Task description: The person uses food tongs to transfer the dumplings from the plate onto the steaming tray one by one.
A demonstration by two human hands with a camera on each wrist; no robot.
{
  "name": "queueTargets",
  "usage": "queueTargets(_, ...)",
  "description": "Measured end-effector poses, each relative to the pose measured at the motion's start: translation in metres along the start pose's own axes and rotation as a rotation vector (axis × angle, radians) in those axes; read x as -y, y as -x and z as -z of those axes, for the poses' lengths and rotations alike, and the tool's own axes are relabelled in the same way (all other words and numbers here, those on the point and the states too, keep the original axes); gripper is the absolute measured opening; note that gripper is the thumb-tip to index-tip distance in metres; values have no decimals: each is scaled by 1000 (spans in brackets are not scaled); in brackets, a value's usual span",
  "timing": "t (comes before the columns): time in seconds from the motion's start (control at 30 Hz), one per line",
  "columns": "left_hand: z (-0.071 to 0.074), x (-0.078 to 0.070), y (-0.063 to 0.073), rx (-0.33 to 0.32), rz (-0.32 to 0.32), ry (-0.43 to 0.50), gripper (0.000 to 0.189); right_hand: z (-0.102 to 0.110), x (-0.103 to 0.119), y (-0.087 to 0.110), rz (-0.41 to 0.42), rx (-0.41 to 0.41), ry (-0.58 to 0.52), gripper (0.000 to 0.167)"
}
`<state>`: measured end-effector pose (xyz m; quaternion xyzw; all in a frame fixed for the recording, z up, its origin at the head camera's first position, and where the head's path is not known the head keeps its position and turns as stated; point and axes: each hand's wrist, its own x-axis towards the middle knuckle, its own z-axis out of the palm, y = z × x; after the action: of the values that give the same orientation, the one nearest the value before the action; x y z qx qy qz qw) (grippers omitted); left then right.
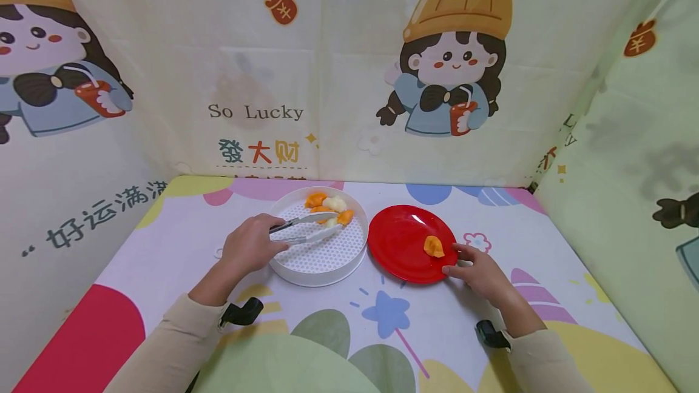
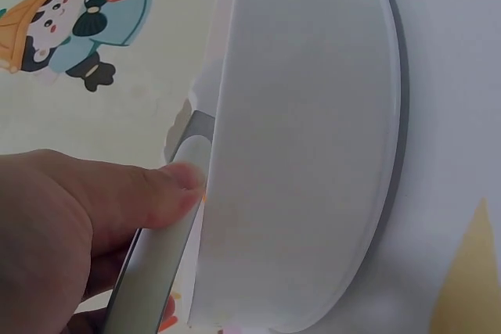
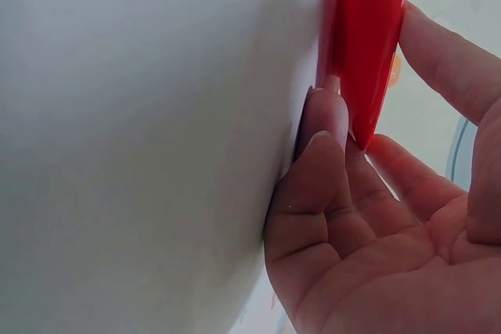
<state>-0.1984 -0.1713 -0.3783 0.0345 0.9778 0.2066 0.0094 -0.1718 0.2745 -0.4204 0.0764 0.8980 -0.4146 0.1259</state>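
Note:
My left hand grips a pair of tongs, reaching over a round white steamer tray with a perforated base. In the left wrist view, the thumb presses along a tong handle beside the tray's wall. Several orange and white dumplings lie at the tray's back; the tong tips are spread near an orange dumpling, and I cannot tell if they touch it. With my right hand I hold the rim of a red plate, thumb above and fingers beneath. One orange dumpling sits on that plate.
Tray and plate stand side by side, nearly touching, on a table with a colourful printed cloth. A printed curtain rises behind the table's back edge, and another printed sheet hangs at the right.

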Motion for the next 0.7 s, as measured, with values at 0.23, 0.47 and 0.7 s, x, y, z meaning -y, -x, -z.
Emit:
queueTargets(0.23,2,-1,2,4,-4,0,55,1,0,0,1,1,7,87)
queueTargets(0.47,6,-4,5,-16,-34,3,55,1,1,1,-4,2,6,87)
queueTargets(0.7,13,-14,8,-8,-15,13,58,2,1,1,-1,9,12,87)
